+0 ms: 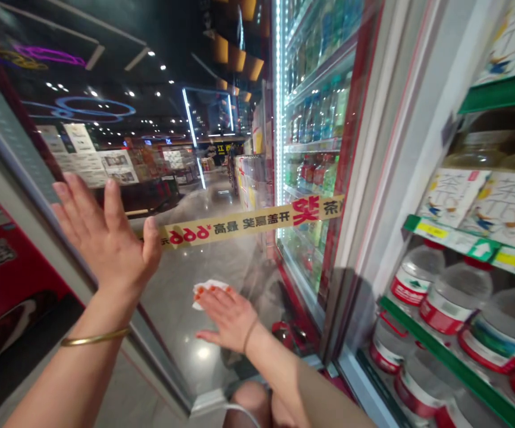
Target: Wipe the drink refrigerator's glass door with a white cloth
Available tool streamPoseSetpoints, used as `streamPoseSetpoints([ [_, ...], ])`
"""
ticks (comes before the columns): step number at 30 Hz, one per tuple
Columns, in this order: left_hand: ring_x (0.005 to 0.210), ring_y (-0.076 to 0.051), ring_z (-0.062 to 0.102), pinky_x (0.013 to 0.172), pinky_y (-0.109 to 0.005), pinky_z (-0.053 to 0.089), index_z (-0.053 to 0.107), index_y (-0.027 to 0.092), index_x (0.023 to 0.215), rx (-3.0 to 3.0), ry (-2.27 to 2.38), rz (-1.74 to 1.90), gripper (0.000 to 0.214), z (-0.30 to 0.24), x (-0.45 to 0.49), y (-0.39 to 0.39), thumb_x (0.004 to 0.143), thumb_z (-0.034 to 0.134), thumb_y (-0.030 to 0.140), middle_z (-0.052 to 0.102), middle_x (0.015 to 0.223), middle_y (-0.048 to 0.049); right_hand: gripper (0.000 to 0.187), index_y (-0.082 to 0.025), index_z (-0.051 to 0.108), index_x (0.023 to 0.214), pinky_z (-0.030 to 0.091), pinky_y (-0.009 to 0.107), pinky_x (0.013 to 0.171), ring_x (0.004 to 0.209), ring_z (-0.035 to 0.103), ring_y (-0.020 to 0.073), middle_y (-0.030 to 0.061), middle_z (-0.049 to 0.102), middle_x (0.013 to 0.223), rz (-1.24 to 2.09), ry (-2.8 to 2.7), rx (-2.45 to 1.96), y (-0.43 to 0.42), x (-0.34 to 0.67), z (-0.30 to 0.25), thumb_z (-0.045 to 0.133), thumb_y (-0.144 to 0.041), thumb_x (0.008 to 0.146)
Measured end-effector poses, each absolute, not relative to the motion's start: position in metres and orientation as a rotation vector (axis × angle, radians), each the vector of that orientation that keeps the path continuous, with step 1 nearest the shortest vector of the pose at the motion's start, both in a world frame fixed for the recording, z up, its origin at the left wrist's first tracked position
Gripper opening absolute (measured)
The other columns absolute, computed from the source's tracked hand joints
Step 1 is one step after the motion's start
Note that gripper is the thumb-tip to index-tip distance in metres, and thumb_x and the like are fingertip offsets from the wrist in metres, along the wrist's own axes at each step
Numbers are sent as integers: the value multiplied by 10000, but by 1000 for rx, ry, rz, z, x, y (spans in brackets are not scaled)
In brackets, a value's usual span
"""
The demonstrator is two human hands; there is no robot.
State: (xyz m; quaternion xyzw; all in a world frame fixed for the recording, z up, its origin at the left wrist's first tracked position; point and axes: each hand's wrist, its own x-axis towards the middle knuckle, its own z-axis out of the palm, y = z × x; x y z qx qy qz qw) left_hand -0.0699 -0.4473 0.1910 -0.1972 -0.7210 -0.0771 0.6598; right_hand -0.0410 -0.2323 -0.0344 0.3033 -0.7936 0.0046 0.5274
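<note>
A glass door (175,285) stands in front of me, swung out in its metal frame. My left hand (108,238) has its fingers spread near the frame's edge, palm toward the glass; a gold bangle (94,338) circles that wrist. Lower down, my right hand (231,318) presses a folded white cloth (208,286) to the pane with its fingers laid over it. Above the cloth, a yellow printed strip (251,224) runs across the glass, its lettering reversed from this side.
On the right, shelves hold large water bottles (456,291) and boxed tea bottles (454,196). A lit drinks cooler (315,119) shows in the glass. At the left is a red panel (5,267). My knees (251,404) are below the door's lower edge.
</note>
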Motion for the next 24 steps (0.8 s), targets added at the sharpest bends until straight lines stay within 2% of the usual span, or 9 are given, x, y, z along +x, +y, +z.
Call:
streamPoseSetpoints([
  [5, 1757, -340, -55, 1397, -684, 45, 61, 332, 1794, -433, -1643, -156, 962, 191, -64, -440, 1026, 612, 508, -86, 1886, -33, 843, -59, -16, 1781, 261, 719, 1343, 1696, 255, 427, 296, 212, 1821, 409, -1871, -137, -113, -35, -50, 308, -494, 1136],
  [8, 1757, -351, -38, 1403, -673, 54, 74, 314, 1795, -399, -1665, -162, 983, 192, -59, -436, 1020, 650, 494, -60, 1888, -62, 832, -1, -173, 1737, 220, 810, 1302, 1710, 165, 483, 355, 102, 1817, 497, -1771, -339, -130, -37, -41, 204, -432, 1133],
  [10, 1758, -351, -26, 1406, -669, 61, 83, 315, 1795, -387, -1681, -164, 971, 192, -56, -435, 1025, 652, 476, -39, 1889, -66, 890, -14, -85, 1762, 282, 747, 1318, 1709, 193, 465, 321, 192, 1815, 449, -1805, -220, -192, -37, -51, 289, -512, 1126],
  [13, 1757, -360, -17, 1395, -700, 84, 76, 334, 1794, -411, -1671, -156, 950, 192, -55, -438, 1034, 627, 474, -34, 1889, -47, 874, -180, 265, 1777, 362, 471, 1356, 1679, 340, 293, 122, 422, 1781, 234, -1919, 434, -275, -36, -84, 437, -679, 1079],
  [16, 1756, -362, -28, 1391, -715, 82, 57, 341, 1794, -428, -1670, -141, 947, 192, -55, -440, 1036, 608, 478, -59, 1887, -24, 830, -174, 399, 1727, 357, 474, 1352, 1623, 435, 296, 157, 511, 1719, 263, -1998, 475, -260, -34, -115, 496, -672, 1070],
  [18, 1757, -347, -42, 1404, -693, 64, 44, 348, 1793, -423, -1686, -134, 959, 191, -54, -439, 1034, 613, 493, -84, 1884, -1, 842, -66, 295, 1749, 337, 641, 1330, 1620, 423, 401, 289, 460, 1711, 429, -1968, 78, -203, -33, -123, 426, -593, 1105],
  [20, 1758, -332, -40, 1417, -662, 58, 43, 358, 1792, -399, -1696, -144, 968, 190, -52, -436, 1032, 623, 506, -87, 1883, 21, 809, 1, 58, 1767, 245, 795, 1298, 1667, 305, 469, 379, 278, 1763, 532, -1889, -225, -149, -35, -118, 254, -463, 1135],
  [22, 1760, -321, -32, 1425, -640, 63, 49, 366, 1792, -375, -1699, -155, 964, 190, -50, -434, 1033, 629, 505, -77, 1882, 39, 779, 18, -160, 1733, 153, 879, 1262, 1705, 166, 489, 411, 90, 1791, 574, -1835, -361, -133, -37, -111, 128, -371, 1122],
  [24, 1760, -315, -26, 1426, -636, 71, 45, 372, 1791, -369, -1700, -147, 960, 190, -50, -433, 1038, 627, 498, -69, 1881, 49, 829, 26, -186, 1722, 172, 875, 1261, 1712, 121, 493, 411, 59, 1795, 580, -1834, -371, -166, -36, -113, 179, -421, 1126],
])
